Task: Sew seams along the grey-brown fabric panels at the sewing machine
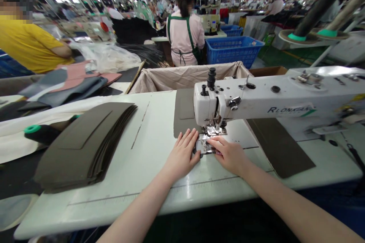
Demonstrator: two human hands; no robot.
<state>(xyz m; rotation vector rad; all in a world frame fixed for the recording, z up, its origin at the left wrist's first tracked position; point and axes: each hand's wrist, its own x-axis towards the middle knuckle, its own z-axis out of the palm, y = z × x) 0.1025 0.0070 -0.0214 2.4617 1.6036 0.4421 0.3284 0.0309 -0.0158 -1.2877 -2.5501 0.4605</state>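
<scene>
Left hand (183, 156) flat, right hand (230, 155) angled inward — grip unclear

Flat, olive-brown panels (80, 144) lie stacked left of a white metal sewing machine (253, 98) on a pale-green desk (152, 133).

Quantities, by position relative to the tabletop (154, 133). Right edge: one industrial sewing machine (273, 98). At its needle: two bare hands, left hand (182, 153) and right hand (229, 155). Left edge: one stack of dark olive panels (74, 140); layers too tightly packed to count. Loose olive panels: two, one far-edge panel (181, 121) and one right-side panel (282, 146). Beyond the far edge: one cloth-lined bin (162, 79); two blue plastic baskets (235, 51). Beyond the far right corner: two stand-mounted thread cones (316, 15).
</scene>
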